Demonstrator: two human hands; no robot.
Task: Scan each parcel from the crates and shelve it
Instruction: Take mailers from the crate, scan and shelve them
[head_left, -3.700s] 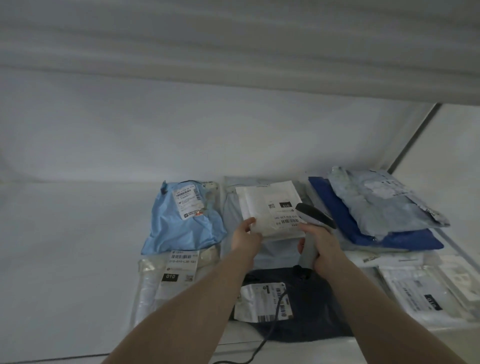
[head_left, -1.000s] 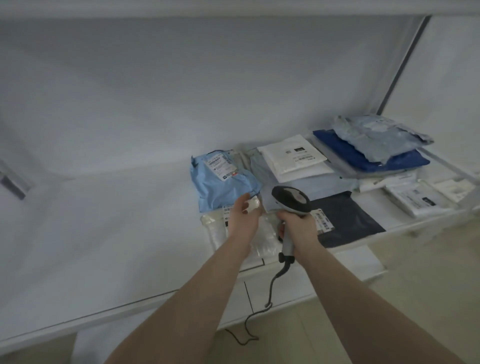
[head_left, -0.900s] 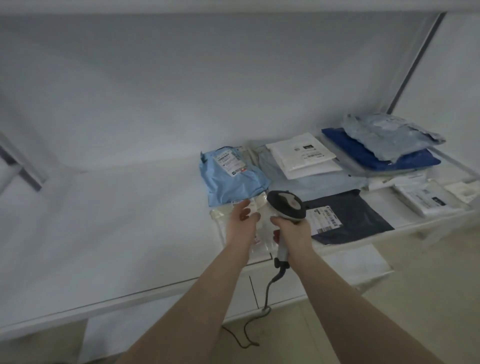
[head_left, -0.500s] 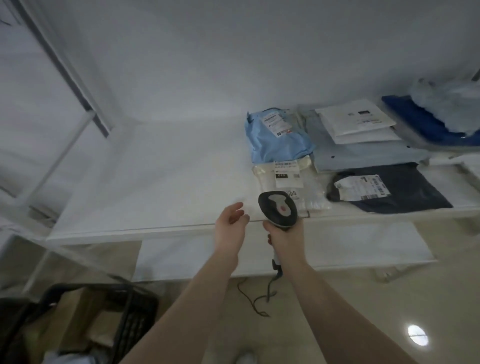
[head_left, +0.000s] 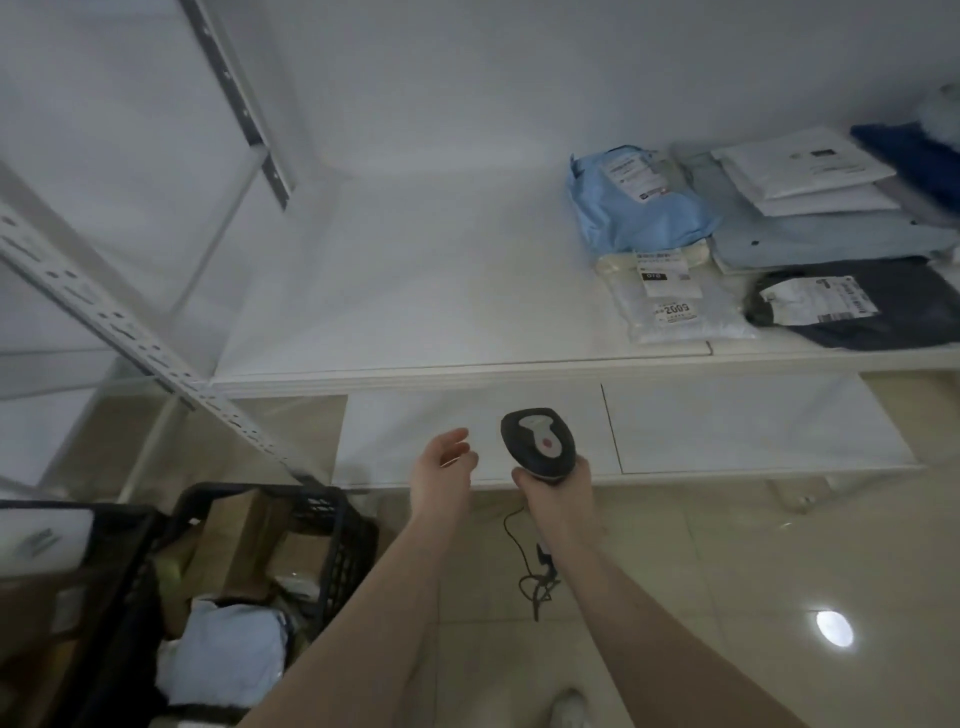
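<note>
My right hand grips the handle of a dark barcode scanner, whose cable hangs toward the floor. My left hand hovers empty beside it, fingers relaxed, in front of the shelf edge. Several parcels lie on the white shelf at the right: a light blue bag, a clear bag with labels, a dark navy bag and white mailers. A black crate at the lower left holds a pale blue parcel and cardboard boxes.
A perforated metal shelf upright slants across the left. A lower white shelf lies below the main one. Beige tiled floor spreads to the right, with a light reflection on it.
My left hand left the white mailer on the shelf and drew back empty. Both hands pulled away from the shelf, and the view swung down and left, bringing the crate into sight.
</note>
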